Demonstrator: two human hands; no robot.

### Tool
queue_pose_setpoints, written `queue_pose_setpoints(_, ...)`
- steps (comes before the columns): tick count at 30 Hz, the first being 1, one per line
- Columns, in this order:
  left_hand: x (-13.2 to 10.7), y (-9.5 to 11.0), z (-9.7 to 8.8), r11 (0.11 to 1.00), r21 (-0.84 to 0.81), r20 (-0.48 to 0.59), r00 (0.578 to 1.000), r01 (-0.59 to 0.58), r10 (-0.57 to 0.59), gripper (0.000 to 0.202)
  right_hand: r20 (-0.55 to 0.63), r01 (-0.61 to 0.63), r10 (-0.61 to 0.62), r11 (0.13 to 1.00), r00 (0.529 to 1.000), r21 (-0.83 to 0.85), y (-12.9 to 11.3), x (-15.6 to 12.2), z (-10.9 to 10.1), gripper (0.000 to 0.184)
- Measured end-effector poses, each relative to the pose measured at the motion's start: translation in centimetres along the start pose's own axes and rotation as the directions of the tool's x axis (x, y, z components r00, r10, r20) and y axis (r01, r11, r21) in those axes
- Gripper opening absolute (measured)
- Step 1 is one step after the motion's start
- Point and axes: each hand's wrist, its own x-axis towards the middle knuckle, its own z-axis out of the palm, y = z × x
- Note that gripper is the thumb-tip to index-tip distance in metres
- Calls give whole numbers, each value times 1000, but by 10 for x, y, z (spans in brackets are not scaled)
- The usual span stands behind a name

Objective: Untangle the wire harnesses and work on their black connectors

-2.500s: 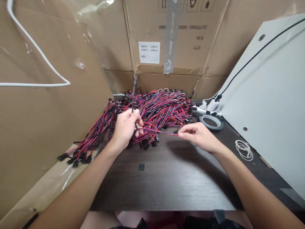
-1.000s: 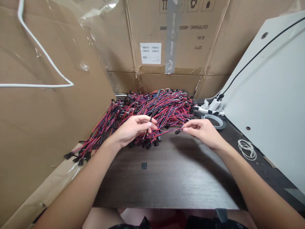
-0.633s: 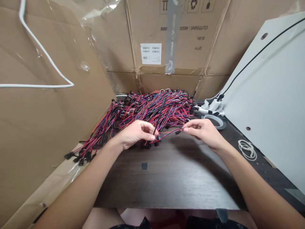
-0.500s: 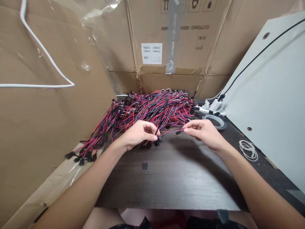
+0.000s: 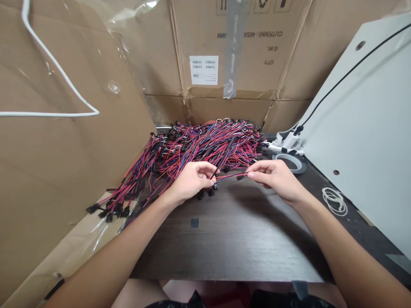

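A thin red and blue wire lead (image 5: 231, 176) stretches between my two hands above the dark table. At its left part, my left hand (image 5: 196, 179) is closed in a pinch around it. A slim black strip (image 5: 222, 157) slants up and away from those fingers; whether they hold it too, I cannot tell. My right hand (image 5: 272, 176) pinches the lead's other end between thumb and forefinger. Behind both hands lies a heap of red and blue wires (image 5: 205, 145) with black connectors. Several black connectors (image 5: 210, 192) rest on the table just below my left fingers.
Another wire bundle (image 5: 128, 188) spills over the left edge. A roll of tape (image 5: 302, 167), a white power strip (image 5: 290, 145) and a coiled white cable (image 5: 335, 202) lie to the right. Cardboard (image 5: 257, 77) walls the back and left; a white panel (image 5: 362, 107) stands right.
My left hand has shifted slightly right, closer to my right hand, which stays almost still. The black strip at my left fingers now shows longer, reaching up over the heap.
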Motion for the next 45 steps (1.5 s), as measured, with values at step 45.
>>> queue_pose_setpoints(45, -7, -12, 10, 549, 700, 229, 871, -457, 434, 12, -43, -45, 49, 996, 998, 82, 4, 1, 8, 28)
